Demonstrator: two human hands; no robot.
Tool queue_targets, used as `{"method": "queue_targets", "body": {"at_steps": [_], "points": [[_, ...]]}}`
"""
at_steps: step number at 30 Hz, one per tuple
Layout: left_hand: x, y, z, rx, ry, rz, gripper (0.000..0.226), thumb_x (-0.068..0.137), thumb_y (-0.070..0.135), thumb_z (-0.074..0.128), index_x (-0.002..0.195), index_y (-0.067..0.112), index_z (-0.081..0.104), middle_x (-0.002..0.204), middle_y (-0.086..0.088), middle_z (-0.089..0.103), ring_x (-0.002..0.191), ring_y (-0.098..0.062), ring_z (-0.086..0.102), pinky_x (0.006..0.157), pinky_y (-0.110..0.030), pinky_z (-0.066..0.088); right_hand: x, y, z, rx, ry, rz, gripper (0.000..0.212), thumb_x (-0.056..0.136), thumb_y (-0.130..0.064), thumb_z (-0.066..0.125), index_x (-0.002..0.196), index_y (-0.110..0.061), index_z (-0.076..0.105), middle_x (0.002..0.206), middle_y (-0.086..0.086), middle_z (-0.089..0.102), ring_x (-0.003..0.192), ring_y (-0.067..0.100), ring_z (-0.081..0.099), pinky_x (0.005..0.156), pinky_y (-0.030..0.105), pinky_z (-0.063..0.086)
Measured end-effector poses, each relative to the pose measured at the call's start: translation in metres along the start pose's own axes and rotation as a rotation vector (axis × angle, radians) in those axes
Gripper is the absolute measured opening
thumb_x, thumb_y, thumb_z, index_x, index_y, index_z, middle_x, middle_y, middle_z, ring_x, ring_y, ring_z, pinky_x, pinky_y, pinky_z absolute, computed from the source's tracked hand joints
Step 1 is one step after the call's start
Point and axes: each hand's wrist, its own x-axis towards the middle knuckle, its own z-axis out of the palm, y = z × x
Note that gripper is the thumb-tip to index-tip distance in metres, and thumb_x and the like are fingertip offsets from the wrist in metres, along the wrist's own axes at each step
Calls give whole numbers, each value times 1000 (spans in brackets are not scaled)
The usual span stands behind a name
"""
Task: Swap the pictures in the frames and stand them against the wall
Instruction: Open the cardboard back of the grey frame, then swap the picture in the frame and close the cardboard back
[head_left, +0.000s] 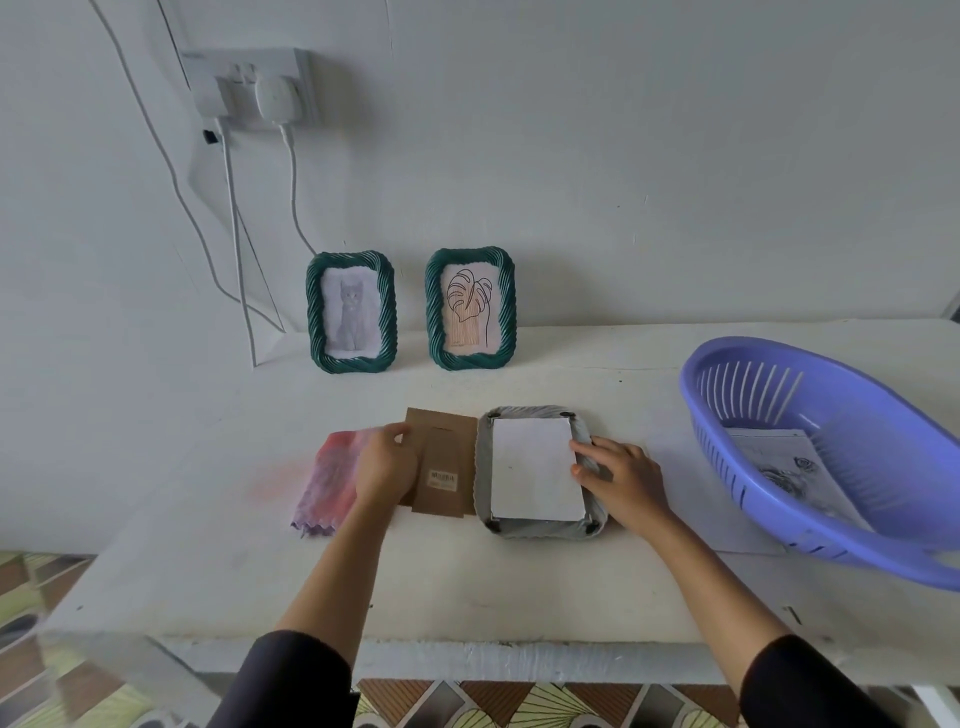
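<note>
A grey frame (543, 470) lies face down mid-bench, white sheet in place; the right hand (618, 475) presses its edge, fingers spread, while the left hand (387, 460) lies flat, grasping nothing, on the brown backing board (441, 467). Misaligned, the board could crease the sheet.

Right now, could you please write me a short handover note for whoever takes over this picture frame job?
Left hand: flat on the brown cardboard backing board, no closed grip.
Right hand: fingers on the right edge of the grey frame lying face down, white sheet set in it.
Done: two green twisted frames, cat picture and leaf drawing, stand against the wall.
Left: fit the backing, stand this frame. Another printed sheet lies in the purple plastic basket.
</note>
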Motion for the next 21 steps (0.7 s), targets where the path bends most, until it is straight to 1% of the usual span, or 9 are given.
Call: {"method": "queue_targets", "body": {"at_steps": [2, 3, 5, 6, 9, 11, 13, 16, 21], "points": [[-2, 1, 6, 133, 7, 24, 41, 92, 6, 37, 129, 10, 53, 124, -13, 59, 90, -22, 57, 71, -31, 51, 0, 0, 0, 1, -1, 2, 38, 89, -35, 56, 126, -36, 54, 142, -7, 46, 132, 17, 35, 110, 33, 23], [-3, 1, 9, 199, 17, 39, 42, 91, 4, 37, 129, 9, 54, 126, -13, 56, 94, -22, 56, 70, -30, 48, 0, 0, 0, 3, -2, 3, 38, 89, -35, 56, 126, -36, 54, 142, -7, 46, 132, 17, 35, 110, 33, 23], [-7, 5, 14, 300, 54, 70, 41, 90, 3, 38, 128, 8, 54, 128, -16, 51, 111, -29, 50, 84, -36, 48, 0, 0, 0, 5, -3, 3, 38, 89, -35, 56, 126, -36, 54, 142, -7, 46, 132, 17, 35, 110, 33, 22], [-10, 9, 18, 326, 69, 98, 40, 91, 6, 39, 129, 8, 53, 130, -16, 48, 118, -32, 45, 91, -38, 44, 0, 0, 0, 7, -3, 3, 38, 89, -35, 56, 126, -36, 54, 142, -7, 46, 132, 16, 35, 110, 33, 22], [-23, 23, 36, 327, 20, 191, 37, 94, 26, 39, 121, 11, 59, 131, -12, 46, 119, -29, 42, 94, -37, 41, -1, 0, 1, 17, -1, 2, 38, 88, -35, 56, 126, -37, 54, 142, -7, 46, 132, 16, 35, 111, 34, 22], [-28, 26, 51, 418, -50, 230, 44, 92, 45, 42, 117, 15, 61, 129, -8, 47, 118, -28, 42, 95, -37, 41, 0, 0, 1, 14, -4, 5, 38, 88, -35, 56, 126, -37, 54, 142, -7, 45, 132, 16, 34, 112, 34, 22], [-31, 24, 61, 514, -84, 243, 52, 87, 57, 47, 119, 19, 59, 128, -5, 47, 120, -27, 40, 98, -36, 36, 0, 0, 0, 7, -3, 6, 38, 88, -35, 56, 127, -37, 53, 142, -8, 45, 132, 15, 34, 111, 33, 23], [-31, 19, 66, 508, -68, 239, 50, 84, 56, 53, 121, 22, 58, 130, -3, 47, 122, -26, 39, 101, -34, 31, -1, 0, 1, 7, 3, 2, 38, 88, -35, 57, 126, -37, 54, 141, -8, 47, 131, 15, 36, 111, 32, 25], [-33, 21, 64, 368, -56, 189, 44, 84, 46, 59, 121, 23, 59, 133, -4, 48, 126, -27, 37, 105, -35, 28, -1, -4, -4, -4, -33, 33, 38, 91, -37, 52, 128, -37, 52, 141, -9, 46, 132, 15, 37, 110, 31, 26]]}}
